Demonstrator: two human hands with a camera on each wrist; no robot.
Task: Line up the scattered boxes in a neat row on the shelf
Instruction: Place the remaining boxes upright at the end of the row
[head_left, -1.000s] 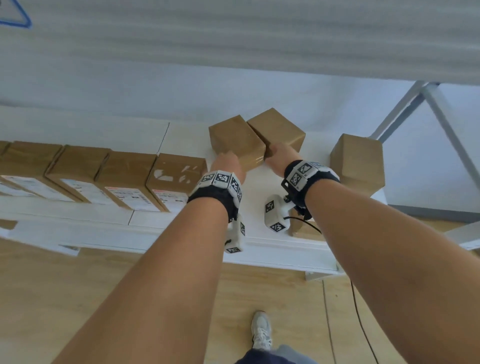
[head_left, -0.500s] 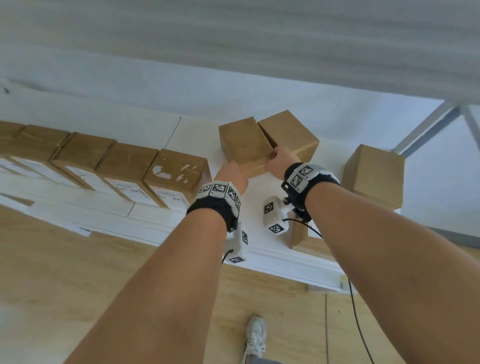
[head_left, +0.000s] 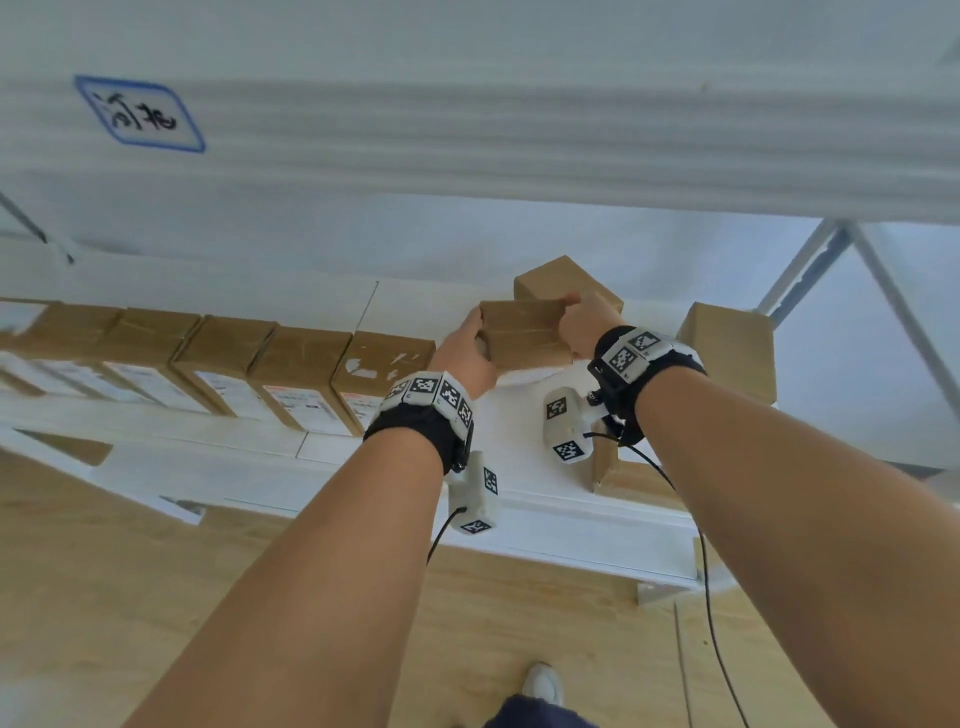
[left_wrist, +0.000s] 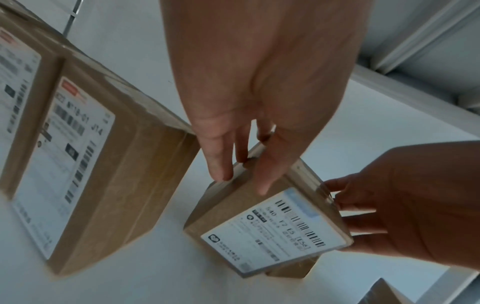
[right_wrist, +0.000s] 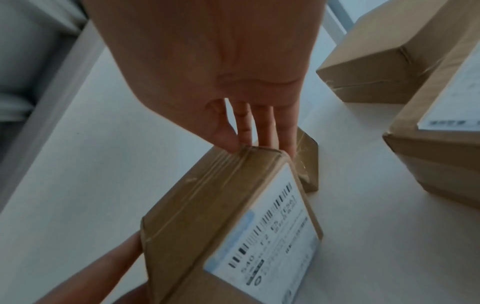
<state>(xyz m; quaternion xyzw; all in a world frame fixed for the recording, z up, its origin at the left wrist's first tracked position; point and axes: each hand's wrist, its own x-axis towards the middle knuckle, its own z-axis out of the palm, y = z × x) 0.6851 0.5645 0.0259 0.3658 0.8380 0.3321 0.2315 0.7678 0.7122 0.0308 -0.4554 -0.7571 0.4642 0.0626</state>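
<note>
I hold one brown cardboard box between both hands, lifted a little off the white shelf. My left hand grips its left end, thumb on the labelled face and fingers on the side. Around its right end curls my right hand, fingertips over the far edge. A row of several boxes lines the shelf to the left. Its end box is just left of my left hand.
Another box stands close behind the held one. A larger box sits at the right end, by the shelf's grey frame. One more box stands at the front edge under my right wrist. An upper shelf hangs overhead.
Both hands closed on the left of the two rear boxes, raised it off the shelf and turned it square. It has come forward, away from its neighbour.
</note>
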